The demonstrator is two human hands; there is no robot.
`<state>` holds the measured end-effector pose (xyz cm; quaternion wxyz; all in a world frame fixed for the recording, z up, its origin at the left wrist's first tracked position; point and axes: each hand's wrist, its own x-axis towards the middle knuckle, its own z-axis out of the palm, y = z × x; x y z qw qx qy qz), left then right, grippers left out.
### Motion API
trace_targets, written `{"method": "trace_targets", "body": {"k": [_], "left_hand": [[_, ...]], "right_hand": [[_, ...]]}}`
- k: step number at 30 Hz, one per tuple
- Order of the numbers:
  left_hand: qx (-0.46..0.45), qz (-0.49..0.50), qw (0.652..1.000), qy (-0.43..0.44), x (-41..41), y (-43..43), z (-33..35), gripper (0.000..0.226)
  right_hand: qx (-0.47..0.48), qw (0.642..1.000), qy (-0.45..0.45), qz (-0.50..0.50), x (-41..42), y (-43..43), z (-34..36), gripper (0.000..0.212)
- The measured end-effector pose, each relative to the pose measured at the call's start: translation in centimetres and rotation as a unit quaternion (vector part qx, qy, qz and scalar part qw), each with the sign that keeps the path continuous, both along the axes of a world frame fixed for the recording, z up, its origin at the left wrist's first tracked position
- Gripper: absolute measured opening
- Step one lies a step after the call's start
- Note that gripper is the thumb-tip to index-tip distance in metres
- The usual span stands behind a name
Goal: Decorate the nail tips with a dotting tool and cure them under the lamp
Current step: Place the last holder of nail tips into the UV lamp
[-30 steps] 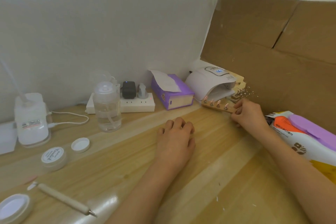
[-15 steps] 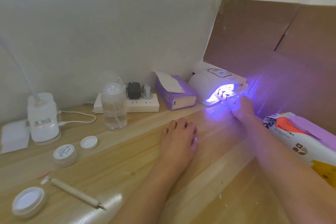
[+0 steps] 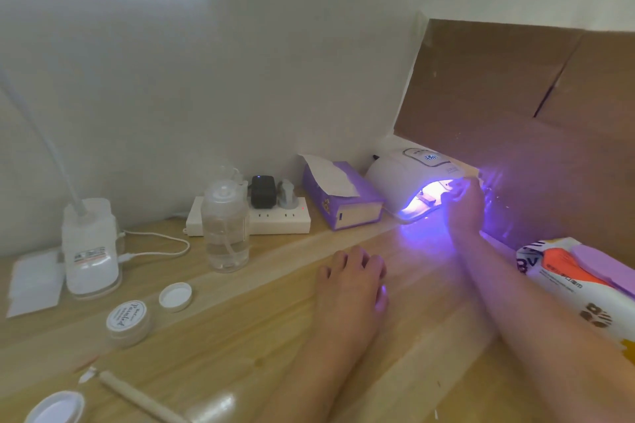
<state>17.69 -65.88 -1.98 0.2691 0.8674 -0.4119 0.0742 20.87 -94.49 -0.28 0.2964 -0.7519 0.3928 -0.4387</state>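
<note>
A home nail-art corner: a wooden desk (image 3: 240,330) against a plain wall, with a glowing curing lamp (image 3: 409,182), power strip (image 3: 275,220), tissue box (image 3: 343,199) and gel pot (image 3: 127,321).

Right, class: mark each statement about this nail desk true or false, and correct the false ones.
1. The lamp glows purple. True.
2. The left hand holds the tool. False: it lies flat on the table, and the tool lies untouched at the near left.
3. The right hand is at the lamp's mouth. True.
4. The tissue box stands right of the lamp. False: it stands left of it.
5. The bottle stands in front of the power strip. True.
</note>
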Motion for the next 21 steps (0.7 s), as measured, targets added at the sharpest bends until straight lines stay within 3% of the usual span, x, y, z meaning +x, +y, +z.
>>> {"method": "trace_targets", "body": {"k": [3, 6, 10, 21], "left_hand": [[-0.003, 0.0, 1.0, 0.004, 0.0, 0.0, 0.0, 0.022], [-0.004, 0.0, 1.0, 0.009, 0.0, 0.0, 0.0, 0.022], [-0.007, -0.001, 1.0, 0.007, 0.0, 0.0, -0.1, 0.022], [-0.013, 0.003, 1.0, 0.005, 0.2, -0.3, -0.4, 0.022]], "right_hand": [[-0.129, 0.991, -0.006, 0.018, -0.7, 0.8, 1.1, 0.027], [-0.198, 0.968, 0.147, 0.049, 0.4, 0.0, 3.8, 0.034], [-0.205, 0.933, 0.289, 0.06, 2.2, -1.2, 6.5, 0.038], [-0.287, 0.886, 0.351, 0.097, 2.7, -2.5, 6.7, 0.039]]}}
